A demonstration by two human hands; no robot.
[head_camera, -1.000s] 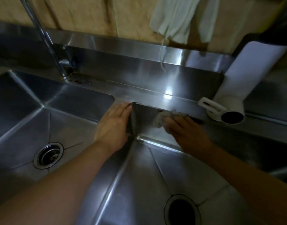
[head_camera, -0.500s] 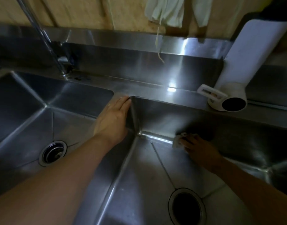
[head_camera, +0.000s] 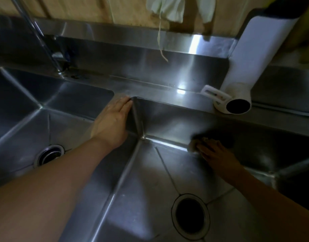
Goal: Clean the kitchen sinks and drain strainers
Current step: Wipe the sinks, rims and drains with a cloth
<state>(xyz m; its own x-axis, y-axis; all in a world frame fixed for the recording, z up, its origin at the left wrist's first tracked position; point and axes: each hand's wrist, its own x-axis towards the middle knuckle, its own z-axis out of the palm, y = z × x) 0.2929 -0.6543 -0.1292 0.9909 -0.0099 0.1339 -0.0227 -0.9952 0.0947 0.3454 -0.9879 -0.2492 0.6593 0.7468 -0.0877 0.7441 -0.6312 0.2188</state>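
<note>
Right hand (head_camera: 215,155) presses a pale cloth (head_camera: 194,145) low against the right sink (head_camera: 167,123) back wall; left hand (head_camera: 113,123) flat, fingers released, on the divider.

The scene was dim overall, the steel dark and grey. A small, hard glare spot sat on the ledge (head_camera: 180,91) beyond the left hand (head_camera: 111,123), with a bright vertical streak on the backsplash (head_camera: 194,44) above it. A softer sheen lay along the basin's back wall between the two hands. A deep shadow pooled just behind the right hand (head_camera: 215,154), whose fingers looked smeared by motion blur. Straight edges bowed toward the frame's borders, and the near forearms were soft, out of focus.
</note>
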